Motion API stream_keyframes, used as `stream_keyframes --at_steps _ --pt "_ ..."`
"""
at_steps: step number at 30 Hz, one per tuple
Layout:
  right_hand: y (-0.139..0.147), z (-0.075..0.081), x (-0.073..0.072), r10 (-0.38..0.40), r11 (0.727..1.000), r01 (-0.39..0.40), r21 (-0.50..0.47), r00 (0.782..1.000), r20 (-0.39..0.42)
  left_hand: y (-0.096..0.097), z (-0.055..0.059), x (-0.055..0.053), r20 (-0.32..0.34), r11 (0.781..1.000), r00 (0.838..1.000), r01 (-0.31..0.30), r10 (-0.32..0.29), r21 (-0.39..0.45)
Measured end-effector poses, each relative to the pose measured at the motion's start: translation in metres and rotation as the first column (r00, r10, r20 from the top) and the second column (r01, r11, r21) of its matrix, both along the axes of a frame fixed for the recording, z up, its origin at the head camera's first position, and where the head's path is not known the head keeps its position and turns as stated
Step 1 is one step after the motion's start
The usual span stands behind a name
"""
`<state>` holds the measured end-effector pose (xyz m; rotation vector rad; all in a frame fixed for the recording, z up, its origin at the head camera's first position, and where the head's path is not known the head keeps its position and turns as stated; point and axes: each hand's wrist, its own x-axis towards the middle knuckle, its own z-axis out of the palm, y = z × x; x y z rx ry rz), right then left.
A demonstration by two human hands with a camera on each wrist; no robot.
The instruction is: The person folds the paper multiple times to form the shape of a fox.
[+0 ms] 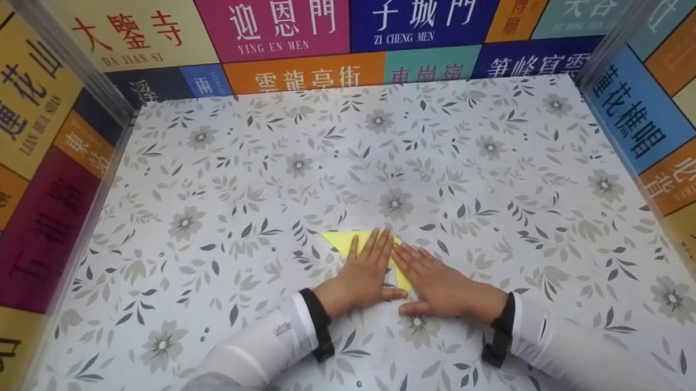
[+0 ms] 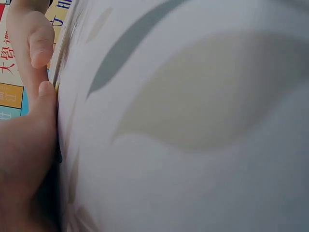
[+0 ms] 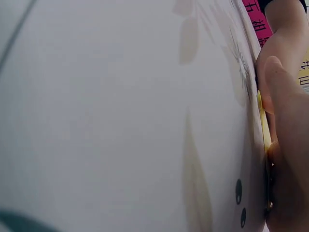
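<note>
A folded piece of yellow paper (image 1: 342,240) lies flat on the table, its pointed corner showing at the upper left and a strip showing between the hands. My left hand (image 1: 362,273) rests on it with straight fingers spread over the middle. Along the paper's right edge, my right hand (image 1: 441,282) presses down with extended fingers, fingertips close beside the left hand's. Both thumbs point inward near the lower corner. Much of the paper is hidden under the hands. From the right wrist, the paper (image 3: 263,121) appears as a thin yellow edge beneath the fingers.
The table (image 1: 237,182) is covered with white cloth or paper printed with grey flowers and leaves. Colourful panels (image 1: 284,24) with large Chinese characters stand along its back and both sides. Black bands (image 1: 318,324) circle both wrists over white sleeves.
</note>
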<state>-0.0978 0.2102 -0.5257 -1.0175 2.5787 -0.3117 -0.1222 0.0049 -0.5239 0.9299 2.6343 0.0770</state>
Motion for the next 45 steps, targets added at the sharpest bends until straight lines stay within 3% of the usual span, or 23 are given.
stream_keyframes --at_steps 6,14,19,27,45 --pt "0.004 0.008 -0.006 0.012 0.994 -0.005 -0.107 0.998 0.069 0.002 0.0 0.0 0.003 1.0 1.0 0.007 -0.007 -0.012" --pt "0.016 0.016 -0.026 -0.081 0.974 0.096 -0.203 0.993 0.081 0.002 0.0 0.0 0.013 1.0 1.0 -0.005 0.005 -0.017" --pt "0.018 0.012 -0.034 -0.069 0.984 0.077 -0.158 0.996 0.059 0.001 0.001 -0.001 0.029 1.0 1.0 -0.01 0.01 -0.013" --pt "0.016 0.0 -0.032 -0.035 0.996 0.037 -0.086 0.999 0.018 0.001 0.002 0.0 0.026 1.0 1.0 0.001 -0.001 -0.014" --pt "0.007 0.004 -0.029 -0.062 0.997 0.062 -0.044 0.998 0.002 0.001 0.0 -0.001 0.024 1.0 1.0 0.009 -0.009 -0.005"
